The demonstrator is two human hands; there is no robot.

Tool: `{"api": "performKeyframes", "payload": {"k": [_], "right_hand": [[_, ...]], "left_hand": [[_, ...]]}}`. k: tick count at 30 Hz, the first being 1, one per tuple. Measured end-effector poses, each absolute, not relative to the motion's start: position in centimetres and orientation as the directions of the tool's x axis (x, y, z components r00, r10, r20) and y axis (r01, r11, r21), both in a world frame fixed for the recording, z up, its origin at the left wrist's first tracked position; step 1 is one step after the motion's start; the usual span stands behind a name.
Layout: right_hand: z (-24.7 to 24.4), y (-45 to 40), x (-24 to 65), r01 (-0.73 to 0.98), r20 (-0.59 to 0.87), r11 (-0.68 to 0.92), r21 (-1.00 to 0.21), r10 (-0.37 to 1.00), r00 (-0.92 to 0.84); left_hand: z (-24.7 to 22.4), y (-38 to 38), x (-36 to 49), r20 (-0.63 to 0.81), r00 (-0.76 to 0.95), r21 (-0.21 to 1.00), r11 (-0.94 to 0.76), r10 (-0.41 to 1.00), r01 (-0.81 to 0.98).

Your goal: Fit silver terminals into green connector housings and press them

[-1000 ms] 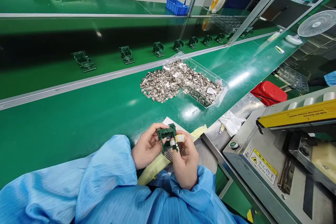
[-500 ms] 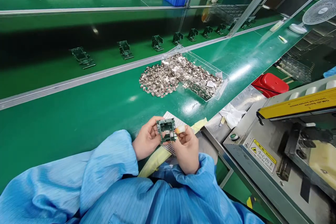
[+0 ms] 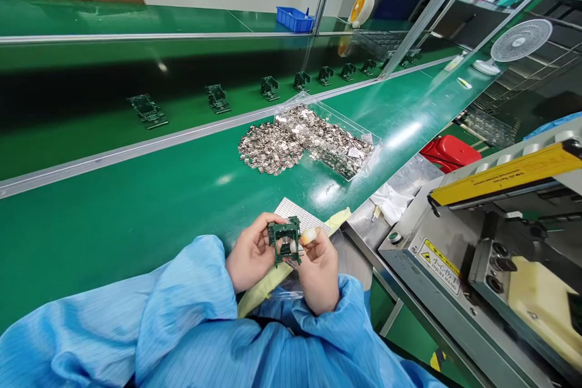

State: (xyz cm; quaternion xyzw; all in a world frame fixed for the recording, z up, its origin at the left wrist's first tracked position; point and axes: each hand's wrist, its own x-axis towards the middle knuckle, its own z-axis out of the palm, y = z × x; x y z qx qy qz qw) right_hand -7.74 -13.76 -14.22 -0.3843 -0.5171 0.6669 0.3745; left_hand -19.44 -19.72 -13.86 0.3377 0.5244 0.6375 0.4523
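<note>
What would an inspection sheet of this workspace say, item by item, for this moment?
Surface: glossy green bench top.
Job's things: green circuit-board assembly held up in both hands; small metal parts heaped on the bench and inside a clear plastic tray.
Clutter: perforated sheet beyond the hands; white cloth to the right.
Hands: left hand and right hand both grip the assembly.
Cables: nothing seen.
Surroundings: machine with a yellow bar, red plastic object, fan, row of green assemblies further along.
</note>
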Motion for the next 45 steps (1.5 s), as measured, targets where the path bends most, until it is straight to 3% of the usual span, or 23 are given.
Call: {"api": "performKeyframes", "payload": {"k": [8, 13, 16, 20, 32, 45], "right_hand": [[-14.4, -14.3, -4.2, -0.098, -0.027, -0.074, -0.992, 0.912, -0.410], [-18.0, -11.9, 1.3, -0.009, -0.080, -0.082, -0.997, 0.988, -0.129], [-20.2, -11.1, 2.0, 0.028, -0.197, -0.196, -0.980, 0.953, -0.231], [-21.0, -11.4, -0.2, 0.000, -0.198, -0.211, -0.977, 0.916, -0.349], [-23.1, -12.7, -2.3, -0.126, -0.057, -0.095, -0.987, 0.959, -0.279], [-23.7, -13.0, -1.8, -0.031, -0.049, -0.063, -0.998, 0.942, -0.331]], "left_hand": [[-14.1, -20.5, -18.8, -0.024, -0.289, 0.994, -0.009, 0.957, -0.113], [-13.8, -19.1, -19.8, -0.028, -0.335, 0.972, -0.052, 0.942, -0.229], [-14.0, -16.7, -20.0, -0.024, -0.295, 0.974, -0.044, 0.955, -0.223], [-15.1, -13.4, -19.1, 0.029, -0.213, 0.967, -0.081, 0.977, -0.243], [-16.4, -12.3, -19.0, 0.008, -0.132, 0.941, -0.052, 0.991, -0.335], [-16.9, -12.5, -18.9, -0.046, -0.115, 0.942, 0.005, 0.992, -0.335]]}}
